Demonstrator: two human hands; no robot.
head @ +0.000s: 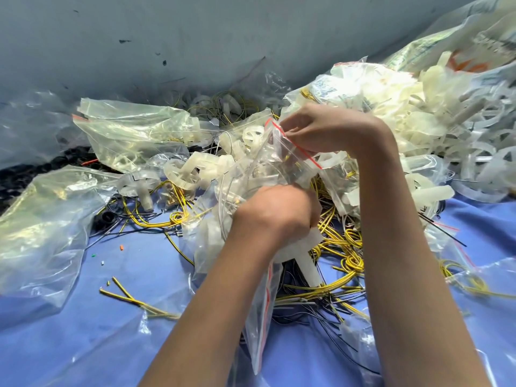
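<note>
In the head view, my right grip (pixel 321 132) is up at the far side of the pile. Its fingertips are pinched narrow on the mouth of a clear zip-lock bag (pixel 265 166), right at the red zip strip (pixel 296 148), which runs slanting down to the right. The bag hangs between my two hands above the middle of the clutter, with pale plastic bits showing dimly through its wall.

My left grip (pixel 276 210) is lower and nearer to me, knuckles up. Its fingers are curled tight round a white plastic part (pixel 307 261) whose tapered spike points down and toward me. The hand presses against the lower body of the bag.

Under my left forearm lies more clear bag film with a red strip (pixel 259 331); I cannot tell whether it belongs to the same bag.

Just beside and below both hands are coils of yellow wire (pixel 346 244) mixed with thin black wires (pixel 444 233). A big heap of white plastic pieces (pixel 418 113) rises to the right, and crumpled clear bags (pixel 134 129) sit to the left. Everything lies on a blue sheet (pixel 111 344) against a grey wall (pixel 167 37). A loose yellow wire pair (pixel 131 300) lies apart at lower left.
</note>
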